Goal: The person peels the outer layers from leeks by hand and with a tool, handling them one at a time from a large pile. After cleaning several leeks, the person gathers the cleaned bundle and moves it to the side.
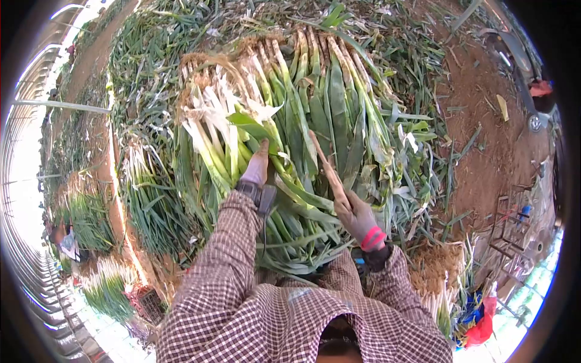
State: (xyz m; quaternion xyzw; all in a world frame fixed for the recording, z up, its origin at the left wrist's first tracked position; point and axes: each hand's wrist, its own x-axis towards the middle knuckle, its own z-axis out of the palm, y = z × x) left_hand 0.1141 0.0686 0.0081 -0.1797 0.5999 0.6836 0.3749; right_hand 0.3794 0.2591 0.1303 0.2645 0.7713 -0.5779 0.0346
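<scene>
A large pile of leeks (339,109) lies in front of me, roots toward the top and green leaves toward my lap. My left hand (257,167), with a dark device at the wrist, is closed on a leek (251,125) whose pale leaf stands out over the pile. At its left, peeled white stems (212,145) lie side by side. My right hand (356,215), with a red band at the wrist, grips a thin brown stick-like tool (325,166) that points up and left over the green leaves.
More leek bundles (148,181) lie on the left, with further ones (109,287) at the lower left. Loose leaves cover the ground around the pile. Bare soil (484,133), a metal frame (508,233) and a red cloth (482,323) are on the right.
</scene>
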